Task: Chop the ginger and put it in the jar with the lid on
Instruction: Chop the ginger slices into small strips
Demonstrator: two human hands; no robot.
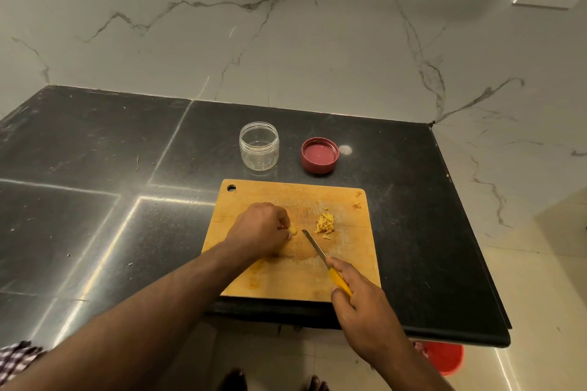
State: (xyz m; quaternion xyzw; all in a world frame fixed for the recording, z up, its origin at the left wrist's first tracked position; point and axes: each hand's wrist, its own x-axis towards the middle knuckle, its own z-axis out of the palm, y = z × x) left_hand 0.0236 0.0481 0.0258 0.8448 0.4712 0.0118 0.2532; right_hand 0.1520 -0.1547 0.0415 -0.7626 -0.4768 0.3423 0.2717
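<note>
a black stone desk [95, 168] meets a white veined marble wall [317, 51] with two power sockets, and a wooden chopping board [286, 279] lies at the desk's near edge. past the board stand a clear jar [259, 146], open and upright, and just right of it a red lid [320, 155] lying inner side up. a red bucket [444, 357] sits on the floor below. the left hand [259, 232] reaches across the board, its grip curled tight round a ginger piece [293, 231]. the right hand [359, 298] has its grip wrapped round the yellow handle of a knife [314, 246], blade angled toward the ginger piece. chopped ginger [325, 225] lies heaped beside the blade tip.
</note>
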